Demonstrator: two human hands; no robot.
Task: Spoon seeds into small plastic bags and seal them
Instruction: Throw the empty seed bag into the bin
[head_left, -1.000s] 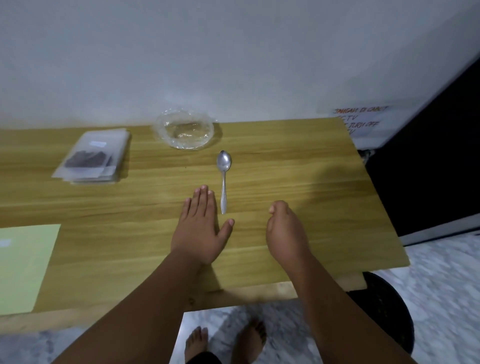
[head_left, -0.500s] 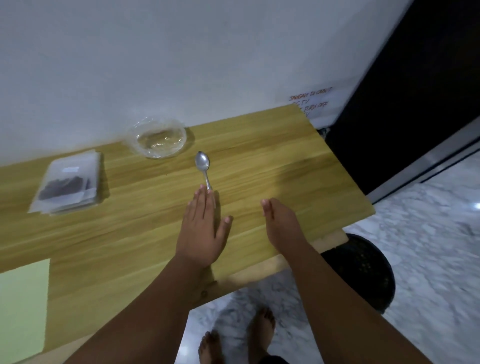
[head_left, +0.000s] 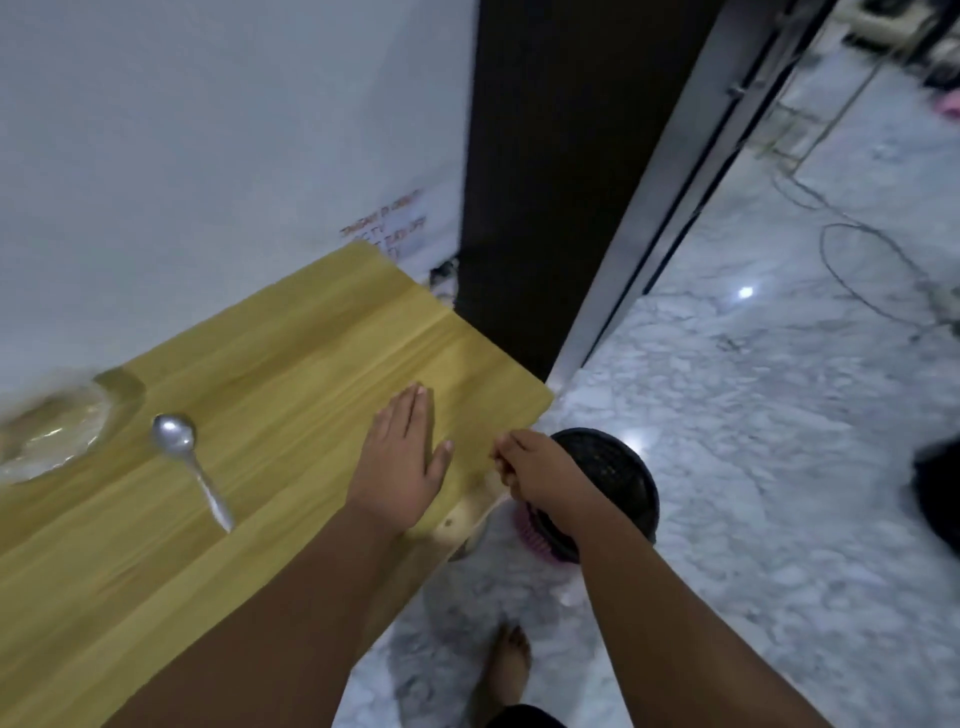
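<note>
Left hand (head_left: 400, 462): flat on the surface (head_left: 311, 364), fingers straight, released.
Right hand (head_left: 540, 470): at the surface's lower-right edge, fingers clenched, nothing seen in them.
Spoon (head_left: 189, 467): lying at frame left, near the bowl (head_left: 52, 431).

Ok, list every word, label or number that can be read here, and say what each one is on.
Notice on the wall, past the table's far corner: a few lines of orange handwriting, too blurred to read.
Spoon: no text visible.
Bowl: blurred, no text visible.
Nothing else in view carries text.
</note>
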